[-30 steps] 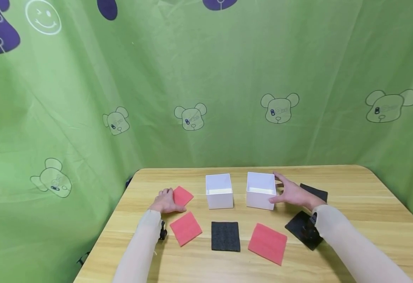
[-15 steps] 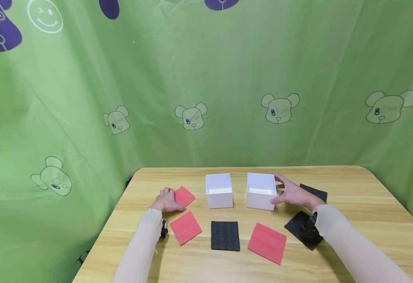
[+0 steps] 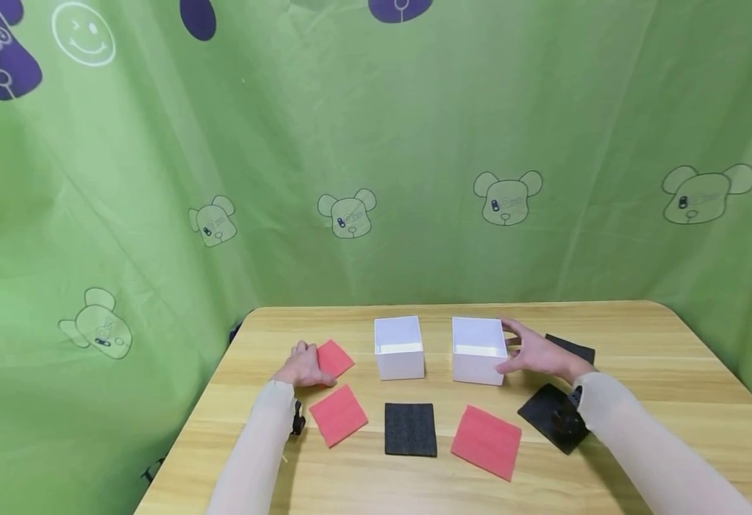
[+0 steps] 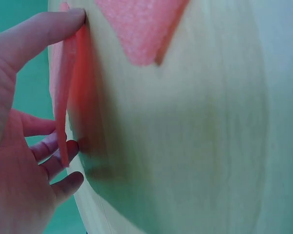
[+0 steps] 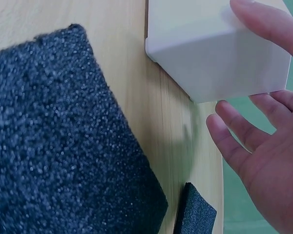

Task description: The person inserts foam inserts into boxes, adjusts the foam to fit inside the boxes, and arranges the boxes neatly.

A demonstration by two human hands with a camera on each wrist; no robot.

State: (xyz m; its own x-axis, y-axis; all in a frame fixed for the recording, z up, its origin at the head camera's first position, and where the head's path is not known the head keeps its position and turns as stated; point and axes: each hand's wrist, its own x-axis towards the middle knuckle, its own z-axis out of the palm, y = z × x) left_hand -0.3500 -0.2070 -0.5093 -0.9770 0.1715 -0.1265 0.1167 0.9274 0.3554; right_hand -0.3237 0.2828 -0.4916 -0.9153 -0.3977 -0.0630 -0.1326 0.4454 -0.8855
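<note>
In the head view, my left hand (image 3: 300, 366) pinches a red felt-like square (image 3: 335, 357) at the left. The left wrist view shows this red square (image 4: 63, 83) between thumb and fingers, slightly bowed. My right hand (image 3: 533, 352) grips an open-topped white box (image 3: 479, 369) by its right side, thumb at the front and fingers toward the back. From the right wrist, the thumb lies on one wall of the white box (image 5: 219, 63), while some fingers extend past its edge. A second white box (image 3: 401, 365) stands to the left of the gripped one.
On the wooden table (image 3: 363, 493), another red square (image 3: 338, 416), a black square (image 3: 411, 430) and a third red square (image 3: 486, 443) lie in front. Two more black squares, one nearer (image 3: 551, 415) and one farther (image 3: 572, 349), lie by the right arm. A green curtain (image 3: 414, 265) hangs behind.
The gripped white box has shifted slightly to the right with my right hand. The red square under my left hand has moved a little to the right since the earliest frame.
</note>
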